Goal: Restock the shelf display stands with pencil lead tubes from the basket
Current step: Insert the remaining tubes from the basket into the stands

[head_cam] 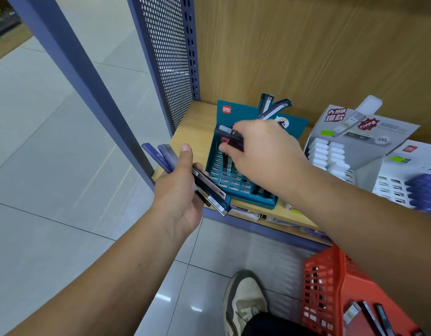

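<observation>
My left hand (pixel 178 190) grips a bundle of several flat pencil lead tubes (pixel 209 190), dark blue and silver, just left of the teal display stand (pixel 243 187) on the wooden shelf. My right hand (pixel 260 151) is over that stand and pinches a dark lead tube (pixel 230 135) above its slotted grid. One tube stands upright in a slot below the fingers. The red basket (pixel 323 287) sits on the floor at lower right, with a few tubes (pixel 369 314) lying inside.
Two grey-white display stands (pixel 350 141) holding white and blue tubes stand to the right on the shelf (pixel 195 127). A blue perforated metal side panel (pixel 168 57) closes the shelf's left end. My shoe (pixel 246 299) rests on the tiled floor beside the basket.
</observation>
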